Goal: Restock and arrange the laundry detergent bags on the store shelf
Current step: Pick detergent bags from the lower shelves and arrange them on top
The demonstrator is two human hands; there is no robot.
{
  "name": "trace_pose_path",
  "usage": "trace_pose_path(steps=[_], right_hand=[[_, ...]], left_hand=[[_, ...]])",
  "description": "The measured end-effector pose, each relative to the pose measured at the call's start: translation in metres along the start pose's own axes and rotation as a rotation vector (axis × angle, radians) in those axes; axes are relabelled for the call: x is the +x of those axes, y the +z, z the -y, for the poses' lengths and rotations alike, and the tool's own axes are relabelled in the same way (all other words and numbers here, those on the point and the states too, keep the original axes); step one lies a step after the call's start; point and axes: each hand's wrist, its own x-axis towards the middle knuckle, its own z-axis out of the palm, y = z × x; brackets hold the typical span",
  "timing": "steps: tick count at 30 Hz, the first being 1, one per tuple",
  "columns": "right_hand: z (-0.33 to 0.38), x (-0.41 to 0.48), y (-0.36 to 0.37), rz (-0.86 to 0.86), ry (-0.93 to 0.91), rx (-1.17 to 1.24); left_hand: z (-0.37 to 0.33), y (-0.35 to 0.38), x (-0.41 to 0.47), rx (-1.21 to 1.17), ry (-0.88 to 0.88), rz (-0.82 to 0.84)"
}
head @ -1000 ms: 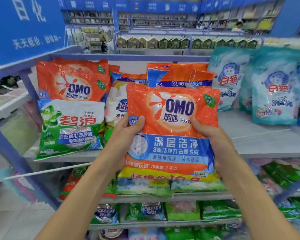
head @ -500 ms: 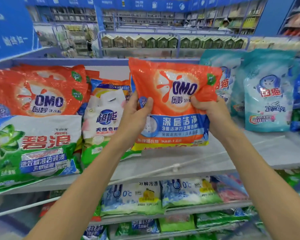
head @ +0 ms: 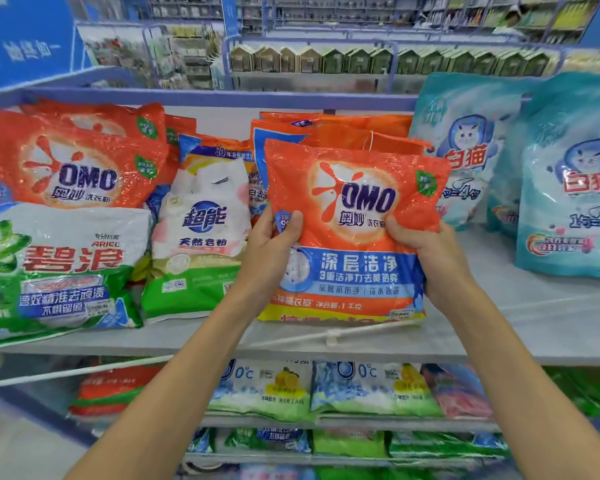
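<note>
An orange OMO detergent bag (head: 354,216) stands upright with its bottom edge on the grey shelf (head: 520,327), in front of other orange bags (head: 333,129). My left hand (head: 271,247) grips its left edge, thumb on the front. My right hand (head: 426,251) grips its right side, fingers curled into the plastic. Left of it stand a white and green bag (head: 201,237), more OMO bags (head: 73,161) and a green and white Ariel bag (head: 56,268).
Two pale blue cat-logo bags (head: 465,150) (head: 572,188) stand to the right, with bare shelf between them and the held bag. A white rail (head: 329,336) runs along the shelf front. Lower shelves hold blue, green and pink bags (head: 371,389). A blue sign (head: 25,36) hangs upper left.
The OMO bag went up from chest height to the shelf, then came down until its bottom edge met the shelf board. Both hands kept their hold.
</note>
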Motion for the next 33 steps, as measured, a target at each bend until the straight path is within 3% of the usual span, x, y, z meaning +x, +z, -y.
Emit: trace_pose_path(steps=[11,18,22,25,28,30,33], right_hand=[[0.011,-0.008,-0.003,-0.064,-0.045,0.025],[0.006,-0.025,0.013,-0.330,-0.377,-0.345],[-0.003,-0.027,0.028,-0.368,-0.640,-0.681],[-0.008,-0.041,0.060,-0.316,-0.807,-0.733],[-0.022,-0.058,0.102,-0.110,-0.929,-0.717],[-0.030,-0.058,0.132,0.047,-0.864,-0.714],[-0.038,-0.046,0.183,0.172,-0.528,-0.782]], left_hand=[[-0.005,-0.003,-0.013,0.066,0.085,-0.155],[-0.005,-0.031,-0.031,0.238,0.058,-0.159],[-0.012,-0.059,-0.045,0.428,0.107,-0.239],[-0.015,-0.088,-0.049,0.590,0.138,-0.367],[-0.016,-0.115,-0.044,0.836,0.103,-0.433],[-0.017,-0.128,-0.039,0.930,0.056,-0.415],[-0.016,-0.139,-0.034,0.981,0.026,-0.327]])
